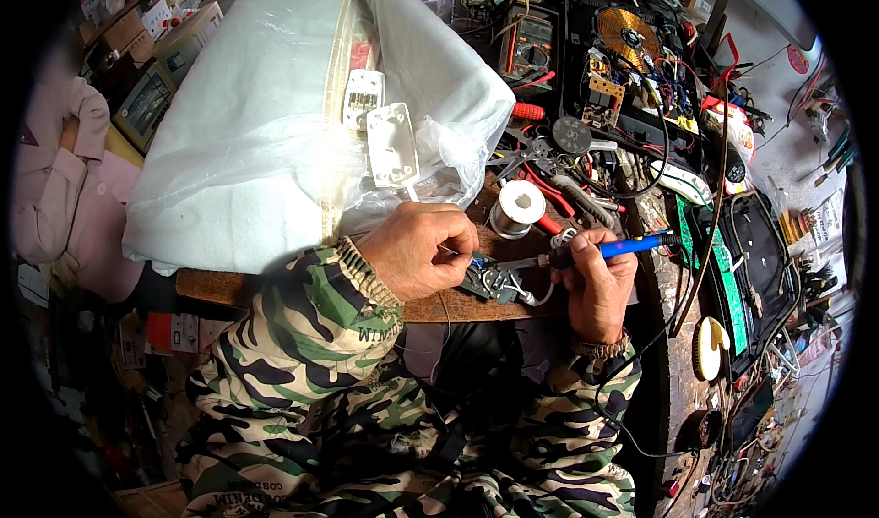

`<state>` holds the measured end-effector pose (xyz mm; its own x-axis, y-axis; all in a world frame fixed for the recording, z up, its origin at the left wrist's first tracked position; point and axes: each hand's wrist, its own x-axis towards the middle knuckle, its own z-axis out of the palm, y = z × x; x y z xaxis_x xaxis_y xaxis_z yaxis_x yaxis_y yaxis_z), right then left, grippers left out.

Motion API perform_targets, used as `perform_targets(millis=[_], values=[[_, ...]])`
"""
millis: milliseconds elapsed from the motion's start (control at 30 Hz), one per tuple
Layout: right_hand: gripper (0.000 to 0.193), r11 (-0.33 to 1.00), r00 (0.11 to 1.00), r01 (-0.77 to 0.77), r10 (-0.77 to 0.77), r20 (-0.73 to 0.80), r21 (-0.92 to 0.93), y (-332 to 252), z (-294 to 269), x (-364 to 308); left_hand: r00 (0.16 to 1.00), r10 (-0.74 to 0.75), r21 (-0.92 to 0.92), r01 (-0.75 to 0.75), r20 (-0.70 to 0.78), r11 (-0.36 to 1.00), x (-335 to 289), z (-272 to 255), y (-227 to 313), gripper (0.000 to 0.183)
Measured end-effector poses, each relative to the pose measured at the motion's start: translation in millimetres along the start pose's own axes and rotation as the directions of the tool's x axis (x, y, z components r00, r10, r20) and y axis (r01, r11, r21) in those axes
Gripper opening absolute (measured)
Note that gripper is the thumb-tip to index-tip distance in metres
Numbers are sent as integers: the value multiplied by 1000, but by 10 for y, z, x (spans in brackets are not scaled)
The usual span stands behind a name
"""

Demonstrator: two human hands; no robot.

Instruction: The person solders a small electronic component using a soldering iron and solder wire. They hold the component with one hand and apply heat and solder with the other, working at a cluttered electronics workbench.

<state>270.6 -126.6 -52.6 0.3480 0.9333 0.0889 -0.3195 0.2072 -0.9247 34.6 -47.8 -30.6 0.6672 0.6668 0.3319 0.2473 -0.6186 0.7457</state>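
My right hand (600,289) is closed around a blue-handled soldering iron (641,245), its metal tip pointing left. The tip reaches a small dark circuit board (493,282) with white wires, lying at the front edge of the wooden bench. My left hand (423,250) hovers just left of the board, thumb and fingers pinched together on a thin wire that dangles below them. Just behind the board stands a spool of solder (517,208) with a white flange. An open white plastic socket housing (392,147) lies behind my left hand, on a plastic-wrapped bundle (247,142).
Pliers (536,161) and other hand tools lie behind the spool. A multimeter (531,46) and an opened appliance with a copper coil (628,34) stand at the far right. The iron's black cord loops beside my right forearm. Another person's pink sleeve (55,188) shows at left.
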Motion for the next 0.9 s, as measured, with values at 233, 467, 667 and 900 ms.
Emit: perform_targets(millis=[233,467,667,900], values=[[12,1000,1000,2,-2,7,-3,-13,-2,-2,1000,4,7,-4,0,1000,5,-2,15,12],[12,1000,1000,4,-4,7,3,-8,5,-2,1000,10,2,-10,3,1000,3,-11,21,13],[12,1000,1000,1,-1,0,-5,0,-6,-3,1000,14,-13,-14,11,1000,13,4,10,12],[13,1000,1000,8,-8,7,8,-5,16,0,1000,8,4,-8,9,1000,2,-19,44,13]])
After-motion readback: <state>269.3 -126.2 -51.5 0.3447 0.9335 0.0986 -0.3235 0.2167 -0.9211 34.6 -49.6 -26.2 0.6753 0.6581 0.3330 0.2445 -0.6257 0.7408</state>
